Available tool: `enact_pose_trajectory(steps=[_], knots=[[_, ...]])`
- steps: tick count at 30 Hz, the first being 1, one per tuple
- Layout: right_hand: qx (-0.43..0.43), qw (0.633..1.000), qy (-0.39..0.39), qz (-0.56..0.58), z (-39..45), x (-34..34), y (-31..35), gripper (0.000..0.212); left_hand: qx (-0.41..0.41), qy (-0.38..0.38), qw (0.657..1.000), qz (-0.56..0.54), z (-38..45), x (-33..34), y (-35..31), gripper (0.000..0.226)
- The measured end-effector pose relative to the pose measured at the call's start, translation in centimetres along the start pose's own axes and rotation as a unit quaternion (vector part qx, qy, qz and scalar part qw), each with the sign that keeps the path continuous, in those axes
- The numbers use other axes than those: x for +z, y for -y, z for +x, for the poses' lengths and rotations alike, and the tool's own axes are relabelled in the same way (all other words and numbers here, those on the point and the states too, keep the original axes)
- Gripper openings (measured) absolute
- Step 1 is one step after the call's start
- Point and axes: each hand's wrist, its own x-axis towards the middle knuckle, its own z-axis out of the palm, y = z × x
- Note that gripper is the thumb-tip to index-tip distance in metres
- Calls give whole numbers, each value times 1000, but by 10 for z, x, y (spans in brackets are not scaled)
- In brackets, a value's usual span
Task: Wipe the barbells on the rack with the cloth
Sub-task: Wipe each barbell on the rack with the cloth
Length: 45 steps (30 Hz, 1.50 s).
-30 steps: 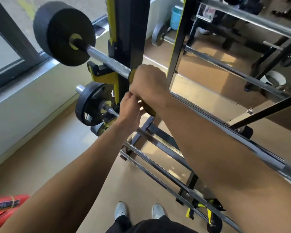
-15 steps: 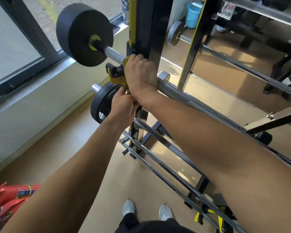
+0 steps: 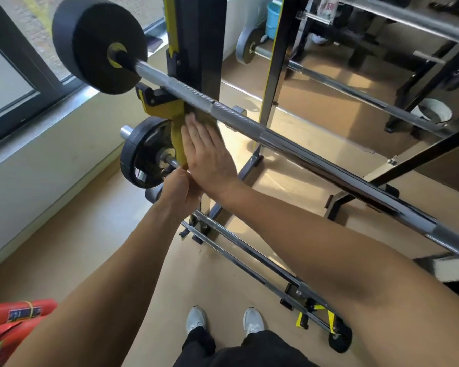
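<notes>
right hand flat, fingers straight together on yellow-green cloth, left hand pinching its lower edge, below knurled steel barbell on rack

Lighting: bright daylight from window, upper left. Glare patches on tan floor and chrome bar. Soft motion blur; wide-angle bending at edges.

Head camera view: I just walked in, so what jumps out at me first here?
A long steel barbell crosses the picture on the rack, its thick black plate at upper left. Just below it, the right hand lies flat on a yellow cloth, whose lower end the left hand holds.
</notes>
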Motion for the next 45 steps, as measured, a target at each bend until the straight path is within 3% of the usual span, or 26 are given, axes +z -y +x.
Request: enact_pose_trajectory(steps=[1, 3, 5, 8, 9, 13, 15, 16, 17, 18, 20, 22, 25, 27, 29, 31, 33, 39, 45], knots=[[45, 994, 60, 83, -12, 6, 1, 52, -14, 20, 1000, 15, -5, -3, 5, 46], [163, 943, 155, 246, -39, 14, 2, 43, -41, 47, 997, 54, -15, -11, 18, 41], [263, 856, 212, 391, -60, 15, 6, 29, -71, 33, 995, 58, -19, -20, 32, 29], [365, 742, 249, 505, -82, 14, 10, 33, -111, 1, 990, 85, -20, -37, 50, 23], [403, 685, 257, 549, -90, 15, 10, 36, -115, 3, 988, 106, -20, -40, 55, 27], [500, 372, 310, 718, -125, 28, -3, 53, -125, 2, 975, 186, -17, -45, 62, 24], [523, 292, 305, 740, -137, 36, -9, 55, -125, 15, 969, 214, -15, -46, 61, 19], [527, 290, 291, 744, -137, 38, -11, 47, -121, 22, 969, 215, -14, -49, 59, 19], [528, 314, 267, 742, -134, 41, -14, 38, -115, 30, 970, 212, -12, -51, 57, 22], [523, 352, 242, 738, -128, 45, -17, 31, -107, 33, 972, 207, -9, -56, 56, 29], [505, 436, 184, 722, -109, 52, -25, 42, -83, 23, 976, 199, -2, -67, 53, 47], [477, 548, 118, 677, -83, 53, -31, 50, -59, -1, 984, 170, 9, -76, 49, 61], [410, 749, 23, 520, -48, 55, -36, 46, -35, -52, 992, 107, 30, -83, 44, 62], [345, 852, 52, 391, -32, 68, -34, 56, -32, -78, 993, 84, 45, -85, 42, 56], [260, 912, 192, 254, -26, 88, -26, 73, -50, -85, 991, 90, 60, -90, 44, 59], [186, 908, 324, 189, -21, 110, -16, 90, -85, -101, 980, 150, 69, -96, 49, 69], [152, 901, 362, 185, -10, 126, -10, 93, -106, -121, 961, 225, 72, -103, 55, 67], [183, 886, 358, 230, 24, 160, -2, 48, -125, -109, 958, 234, 58, -121, 73, 19], [237, 901, 295, 212, 6, 162, 2, 41, -145, -146, 947, 246, 54, -121, 97, 19]])
